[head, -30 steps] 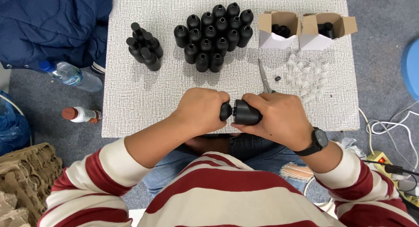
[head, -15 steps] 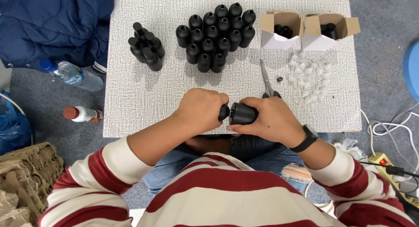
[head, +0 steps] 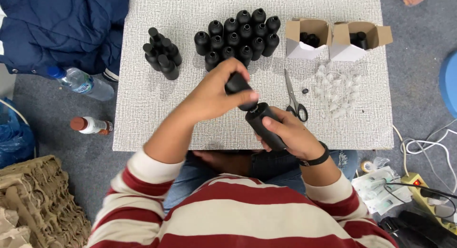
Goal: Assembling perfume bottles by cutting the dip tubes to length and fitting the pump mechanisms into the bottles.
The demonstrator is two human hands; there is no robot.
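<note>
Left of my grip, well apart, a small cluster of matte black bottles (head: pixel 162 55) stands on the pale, finely woven surface (head: pixel 157 110); each is a slim cylinder with a narrow neck. Past the surface's left edge a clear plastic water bottle (head: pixel 81 82) and a smaller white bottle with a brown cap (head: pixel 90 125) lie on the grey floor, beside a quilted navy jacket (head: pixel 57 29).

My left hand (head: pixel 214 93) is curled shut, its fingertips pinching a smooth black cap (head: pixel 238 88) at the neck of a black bottle (head: pixel 264 124). My right hand (head: pixel 290 133) wraps tight around that bottle's round body, holding it tilted just above the near edge of the surface, its neck pointing up and left into the cap.

Beyond my hands a larger huddle of the same black bottles (head: pixel 240 36) stands upright. Just right of my grip lie steel scissors with black handles (head: pixel 294 95), then a loose scatter of small clear plastic pieces (head: pixel 335 93). Farther off stand two open cardboard boxes (head: pixel 333 38), white outside and brown inside, with dark items within.
</note>
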